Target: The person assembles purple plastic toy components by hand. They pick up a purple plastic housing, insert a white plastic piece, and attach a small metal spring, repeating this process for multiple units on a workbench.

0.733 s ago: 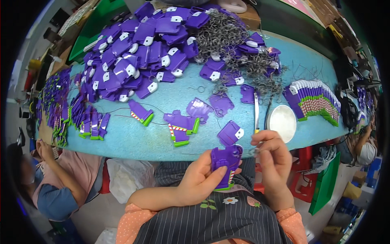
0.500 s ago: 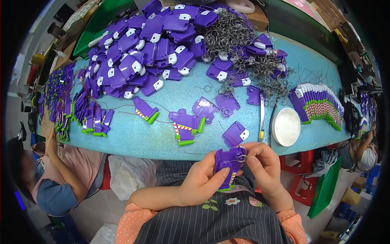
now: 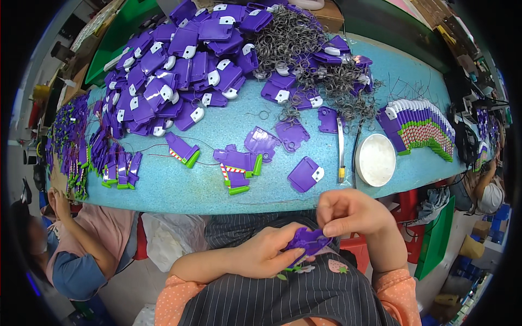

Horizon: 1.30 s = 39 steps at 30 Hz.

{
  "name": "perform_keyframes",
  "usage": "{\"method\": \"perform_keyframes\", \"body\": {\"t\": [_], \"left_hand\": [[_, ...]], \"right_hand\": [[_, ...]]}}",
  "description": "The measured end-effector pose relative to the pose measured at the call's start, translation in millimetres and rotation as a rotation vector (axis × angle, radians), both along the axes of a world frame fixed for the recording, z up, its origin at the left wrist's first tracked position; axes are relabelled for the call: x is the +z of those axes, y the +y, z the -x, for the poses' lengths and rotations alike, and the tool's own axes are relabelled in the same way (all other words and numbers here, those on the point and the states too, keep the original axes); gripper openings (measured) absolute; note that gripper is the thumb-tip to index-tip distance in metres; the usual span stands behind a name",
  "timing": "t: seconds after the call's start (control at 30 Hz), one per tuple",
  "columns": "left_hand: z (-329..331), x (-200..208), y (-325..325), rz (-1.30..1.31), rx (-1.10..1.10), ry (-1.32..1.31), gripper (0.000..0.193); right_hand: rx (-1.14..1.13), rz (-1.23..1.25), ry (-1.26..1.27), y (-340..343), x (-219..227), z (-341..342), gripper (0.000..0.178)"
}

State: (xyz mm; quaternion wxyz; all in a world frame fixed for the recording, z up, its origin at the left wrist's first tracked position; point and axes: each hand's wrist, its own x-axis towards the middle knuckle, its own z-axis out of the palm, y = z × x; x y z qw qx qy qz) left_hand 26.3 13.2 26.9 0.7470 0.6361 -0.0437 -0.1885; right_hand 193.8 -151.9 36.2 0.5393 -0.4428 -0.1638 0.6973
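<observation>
My left hand (image 3: 269, 252) holds a flat purple plastic part (image 3: 307, 240) low over my lap, just off the blue table's near edge (image 3: 179, 193). My right hand (image 3: 350, 212) pinches the top right of the same part from above. A loose purple part (image 3: 304, 174) lies on the table just beyond my hands. Assembled purple pieces with green ends (image 3: 236, 163) lie left of it. A big heap of purple parts (image 3: 185, 60) covers the far left of the table.
A tangle of grey wire springs (image 3: 304, 49) sits at the back. A white round dish (image 3: 375, 159) and a thin metal tool (image 3: 341, 149) lie at right, a stacked row of finished pieces (image 3: 421, 127) beyond. Another person (image 3: 76, 244) sits at lower left.
Both hands with the purple part have come down and toward me, from the table edge to over my lap. The view has tilted, so the table sits higher in the picture.
</observation>
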Motion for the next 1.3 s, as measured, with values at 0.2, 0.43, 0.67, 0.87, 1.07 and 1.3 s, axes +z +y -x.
{"method": "perform_keyframes", "body": {"t": [0.2,0.43,0.67,0.87,1.07,1.3], "left_hand": [[29,-7,-7,0.597,0.351,0.241,0.035],[36,-21,-8,0.541,0.515,0.412,0.043],[34,-19,-6,0.492,0.442,0.412,0.049],[35,-20,-11,0.516,0.581,0.367,0.047],[35,-18,-17,0.378,0.686,0.189,0.045],[39,-22,-20,0.509,0.652,0.239,0.046]], "right_hand": [[-0.372,0.083,-1.104,15,-29,17,0.031],[-0.399,0.110,-1.498,24,-40,38,0.033],[-0.912,0.035,-0.620,-16,-19,22,0.022],[-0.847,-0.116,-0.750,-25,-1,39,0.020],[0.187,-0.471,-1.183,-3,-6,49,0.032],[0.133,-0.472,-1.114,-3,-4,51,0.028]]}}
